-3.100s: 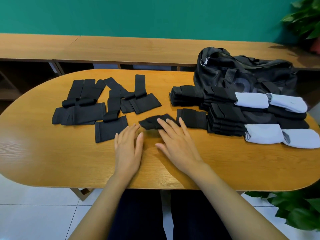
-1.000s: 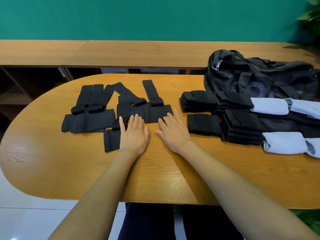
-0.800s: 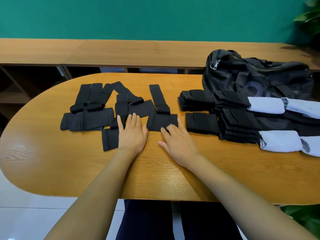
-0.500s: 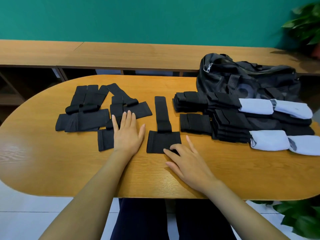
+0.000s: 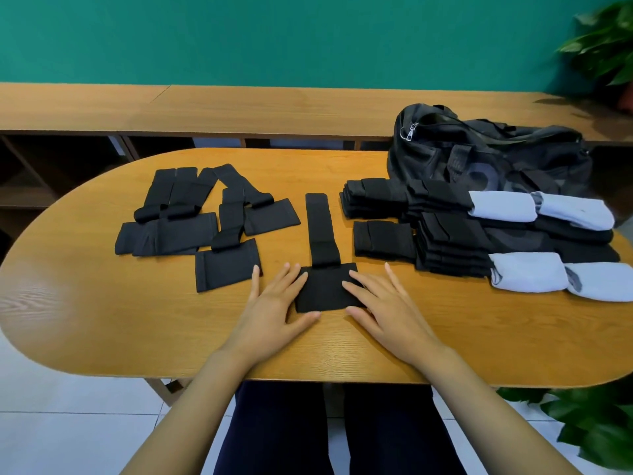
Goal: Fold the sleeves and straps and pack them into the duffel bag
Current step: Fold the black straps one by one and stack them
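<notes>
Both hands are lying flat on the tabletop [image 5: 102,320], nothing grabbed. The left hand [image 5: 274,303] has its fingers [image 5: 291,277] straight and a bit spread, with the tips touching the left edge of the wide pad on the black strap [image 5: 325,286]. The right hand [image 5: 387,306] is much the same, and its inner fingers [image 5: 359,281] rest on top of the pad's right side. No pinching on either side. The thumbs point in toward each other just below the pad's near edge.

So the strap is right between the fingers, and its narrow end runs straight away from the fingertips.

Out past the left fingers is a loose spread of unfolded straps [image 5: 185,214], the closest one just beside the little finger. Past the right fingers are the folded stacks [image 5: 383,240], all black, with the light sleeves [image 5: 527,275] further out on that side.

The duffel bag [image 5: 486,156] sits behind the stacks, well apart from both hands. It's dark on dark, so I honestly can't tell if it's zipped or not.
</notes>
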A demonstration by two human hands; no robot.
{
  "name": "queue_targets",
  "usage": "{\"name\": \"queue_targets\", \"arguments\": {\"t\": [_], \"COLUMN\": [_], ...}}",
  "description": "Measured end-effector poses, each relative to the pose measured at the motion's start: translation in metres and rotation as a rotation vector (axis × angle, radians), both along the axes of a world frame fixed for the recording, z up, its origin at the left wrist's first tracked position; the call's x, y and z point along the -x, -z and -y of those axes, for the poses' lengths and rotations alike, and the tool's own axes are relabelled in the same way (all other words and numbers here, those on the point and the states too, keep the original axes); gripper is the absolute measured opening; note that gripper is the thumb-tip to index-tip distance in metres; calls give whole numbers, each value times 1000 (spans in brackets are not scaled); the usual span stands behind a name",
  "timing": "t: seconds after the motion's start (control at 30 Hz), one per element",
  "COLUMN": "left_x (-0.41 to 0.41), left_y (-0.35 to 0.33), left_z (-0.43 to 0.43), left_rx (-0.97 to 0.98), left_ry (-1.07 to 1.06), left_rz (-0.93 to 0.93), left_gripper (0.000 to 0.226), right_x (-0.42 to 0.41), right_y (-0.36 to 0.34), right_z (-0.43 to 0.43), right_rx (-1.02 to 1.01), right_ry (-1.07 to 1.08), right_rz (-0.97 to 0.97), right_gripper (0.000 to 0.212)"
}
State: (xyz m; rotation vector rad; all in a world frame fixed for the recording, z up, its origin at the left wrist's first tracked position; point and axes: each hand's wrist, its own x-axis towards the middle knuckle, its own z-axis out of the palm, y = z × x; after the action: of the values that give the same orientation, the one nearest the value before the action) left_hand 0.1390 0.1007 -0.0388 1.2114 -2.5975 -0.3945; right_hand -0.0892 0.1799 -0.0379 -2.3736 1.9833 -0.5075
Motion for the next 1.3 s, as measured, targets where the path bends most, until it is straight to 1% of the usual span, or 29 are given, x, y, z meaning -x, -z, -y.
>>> {"name": "queue_targets", "arguments": {"t": [0.1, 0.17, 0.3, 0.43, 0.5, 0.57, 0.67, 0.77, 0.83, 0.93, 1.0, 1.13, 1.23, 1.3], "left_x": [-4, -4, -3, -6, -6, -6, -6, -7, -9, -10, -9, -1, 6, 10], "left_y": [1, 1, 3, 5, 5, 5, 3, 1, 1, 3, 4, -2, -8, -12], "left_z": [-7, -9, -12, -13, -12, -13, -15, -18, -20, -27, -32, -39, -38, -34], "left_rx": [50, 96, 174, 181, 178, 183, 236, 266, 256, 270, 261, 161, 101, 56], "left_ry": [0, 19, 25, 29, 24, 26, 60, 93, 103, 103, 61, -126, -237, -281], "left_rz": [-71, -79, -110, -172, -198, -206, -199, -217, -263, -349, -412, -516, -577, -588], "left_gripper": [77, 75, 72, 71, 70, 70, 65, 60, 57, 46, 42, 43, 33, 33], "right_x": [1, 0, 1, 3, 2, 1, 0, 0, -2, -4, -4, -6, -11, -14], "right_y": [1, 1, 2, 5, 4, 3, 3, 0, 0, -1, -4, -14, -26, -31], "right_z": [-4, -5, -8, -9, -9, -10, -10, -12, -15, -22, -24, -18, -10, -2], "right_rx": [57, 79, 88, 120, 152, 196, 261, 264, 243, 218, 219, 245, 219, 181], "right_ry": [26, 33, -20, -33, -35, -36, -42, -9, 27, 52, 59, 113, 176, 206], "right_rz": [53, 86, 55, 51, 62, 84, 113, 173, 221, 283, 308, 423, 466, 464], "right_gripper": [61, 61, 64, 63, 58, 48, 37, 34, 35, 35, 35, 34, 44, 47]}}
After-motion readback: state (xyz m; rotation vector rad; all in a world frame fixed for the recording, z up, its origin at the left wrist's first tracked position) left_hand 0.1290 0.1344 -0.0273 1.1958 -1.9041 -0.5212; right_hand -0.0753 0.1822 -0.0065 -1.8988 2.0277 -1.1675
